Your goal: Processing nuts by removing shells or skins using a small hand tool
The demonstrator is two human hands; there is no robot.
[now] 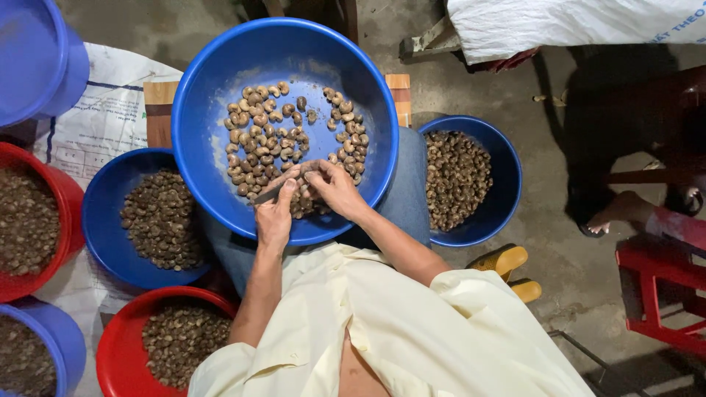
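A large blue basin point(220, 81) rests on my lap, holding several brown cashew nuts point(265, 140) spread over its bottom. My left hand point(276, 213) is at the basin's near rim, gripping a small dark knife point(268, 195) by its handle. My right hand point(334, 187) is beside it, fingers pinched on a single nut point(312, 175) at the blade's tip. Both hands meet over a small heap of nuts by the near wall of the basin.
Blue bowls of nuts sit at my left point(103, 220) and right point(507, 176). Red tubs point(66, 213) point(121, 345) and blue tubs point(66, 338) point(44, 59) stand around. Another person's foot point(614, 213) and a red stool point(654, 279) are at right.
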